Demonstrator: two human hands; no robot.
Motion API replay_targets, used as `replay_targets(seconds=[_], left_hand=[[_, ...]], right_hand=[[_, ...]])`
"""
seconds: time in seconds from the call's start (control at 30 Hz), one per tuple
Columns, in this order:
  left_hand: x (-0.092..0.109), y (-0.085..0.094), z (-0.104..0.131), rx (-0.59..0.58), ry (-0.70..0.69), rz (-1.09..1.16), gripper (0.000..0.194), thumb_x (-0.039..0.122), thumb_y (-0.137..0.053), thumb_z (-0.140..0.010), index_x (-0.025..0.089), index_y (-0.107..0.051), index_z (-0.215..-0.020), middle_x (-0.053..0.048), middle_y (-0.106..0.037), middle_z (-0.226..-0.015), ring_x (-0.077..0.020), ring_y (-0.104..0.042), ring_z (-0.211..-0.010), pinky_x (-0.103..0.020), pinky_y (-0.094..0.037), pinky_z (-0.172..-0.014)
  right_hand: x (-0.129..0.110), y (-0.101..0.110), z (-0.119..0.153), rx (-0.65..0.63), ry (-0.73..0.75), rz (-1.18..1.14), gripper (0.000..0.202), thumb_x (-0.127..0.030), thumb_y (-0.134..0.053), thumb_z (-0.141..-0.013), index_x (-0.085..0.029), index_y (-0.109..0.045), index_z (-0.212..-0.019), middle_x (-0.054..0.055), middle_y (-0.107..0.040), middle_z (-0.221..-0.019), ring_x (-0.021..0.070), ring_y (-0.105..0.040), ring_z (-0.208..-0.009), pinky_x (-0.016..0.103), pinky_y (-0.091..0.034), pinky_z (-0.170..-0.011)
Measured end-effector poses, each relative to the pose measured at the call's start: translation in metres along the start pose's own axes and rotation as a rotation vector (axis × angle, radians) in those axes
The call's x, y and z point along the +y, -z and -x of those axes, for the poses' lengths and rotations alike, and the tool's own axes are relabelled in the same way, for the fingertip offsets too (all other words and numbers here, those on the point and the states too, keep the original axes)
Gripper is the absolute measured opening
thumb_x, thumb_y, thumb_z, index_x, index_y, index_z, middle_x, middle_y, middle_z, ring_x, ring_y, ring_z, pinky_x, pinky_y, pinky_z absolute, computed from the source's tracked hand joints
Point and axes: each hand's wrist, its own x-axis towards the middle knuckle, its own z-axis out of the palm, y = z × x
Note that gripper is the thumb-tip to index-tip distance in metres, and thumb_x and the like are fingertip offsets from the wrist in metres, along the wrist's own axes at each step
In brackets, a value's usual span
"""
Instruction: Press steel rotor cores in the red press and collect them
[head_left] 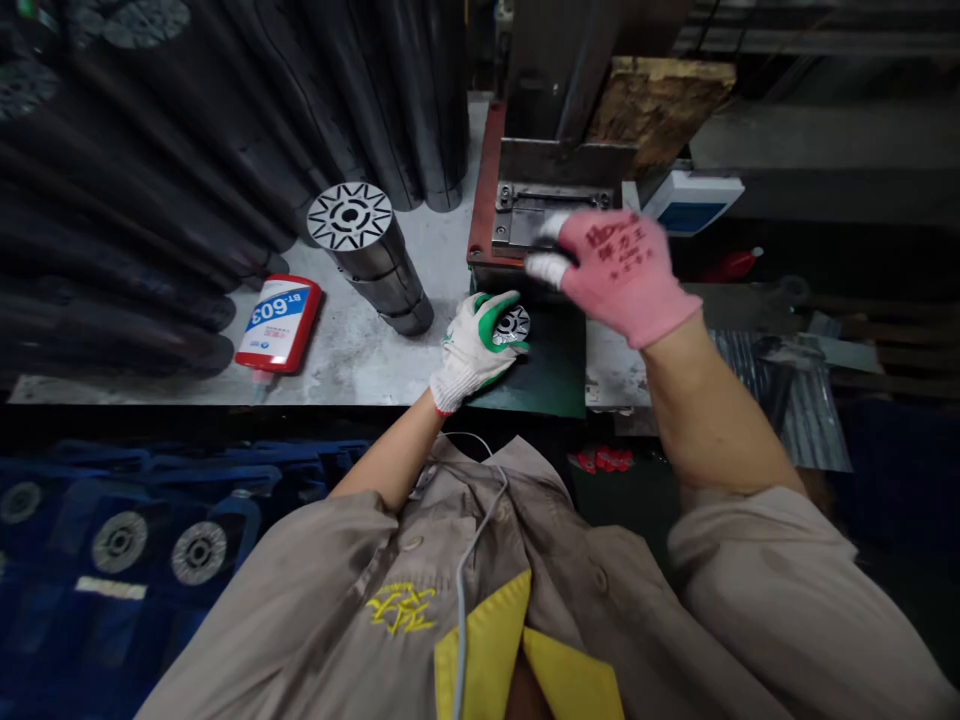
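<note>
Bottle [277,325]: red, with a white-and-blue label marked 603, lying near the left end of your bench [352,365], nozzle toward you.
Blue bins [176,610]: low on your left, below bench level.
Wooden block [652,110]: rough and brown, toward the back on your right.
White-framed box [697,205]: blue panel, just beside the block.
Red container [739,264]: farther right, blurred.
Grey cord [469,560]: down your shirt front.
</note>
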Motion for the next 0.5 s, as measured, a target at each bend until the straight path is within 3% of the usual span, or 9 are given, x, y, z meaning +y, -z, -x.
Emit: replay_targets(seconds=[0.1, 0.23, 0.37, 0.5], left_hand=[[-0.002, 0.007, 0.0, -0.045, -0.105, 0.048, 0.091, 0.086, -0.065, -0.083, 0.023, -0.06, -0.149, -0.015, -0.061, -0.149, -0.0363, -0.054, -0.142, -0.051, -0.048, -0.12], [-0.004, 0.012, 0.0, -0.087, -0.211, 0.105, 0.089, 0.086, -0.054, -0.09, 0.022, -0.056, -0.151, -0.013, -0.061, -0.152, -0.0336, -0.051, -0.148, -0.052, -0.04, -0.127], [-0.003, 0.002, 0.0, -0.041, -0.167, 0.027, 0.088, 0.08, -0.064, -0.087, 0.018, -0.056, -0.149, -0.015, -0.063, -0.15, -0.0357, -0.054, -0.145, -0.054, -0.038, -0.128], [-0.003, -0.003, 0.0, -0.054, -0.164, -0.009, 0.074, 0.065, -0.068, -0.091, 0.021, -0.057, -0.148, -0.012, -0.062, -0.152, -0.0349, -0.051, -0.148, -0.054, -0.037, -0.129]], right_hand=[[0.003, 0.009, -0.01, 0.079, -0.153, 0.177, 0.044, -0.048, -0.062, -0.103, -0.011, -0.073, -0.125, 0.022, -0.065, -0.136, 0.0398, -0.061, -0.121, 0.05, -0.053, -0.094], [0.0, -0.003, -0.003, 0.057, -0.075, 0.13, 0.041, -0.038, -0.043, -0.11, -0.013, -0.075, -0.118, 0.02, -0.068, -0.133, 0.0355, -0.061, -0.12, 0.046, -0.05, -0.096], [-0.011, -0.029, 0.025, -0.128, 0.016, -0.039, 0.042, -0.035, -0.036, -0.113, -0.02, -0.067, -0.137, 0.012, -0.072, -0.132, 0.0292, -0.065, -0.12, 0.04, -0.048, -0.096], [-0.034, -0.049, 0.03, -0.347, 0.11, 0.001, 0.039, -0.017, -0.038, -0.109, -0.014, -0.069, -0.132, 0.017, -0.075, -0.126, 0.0281, -0.071, -0.117, 0.037, -0.05, -0.089]])
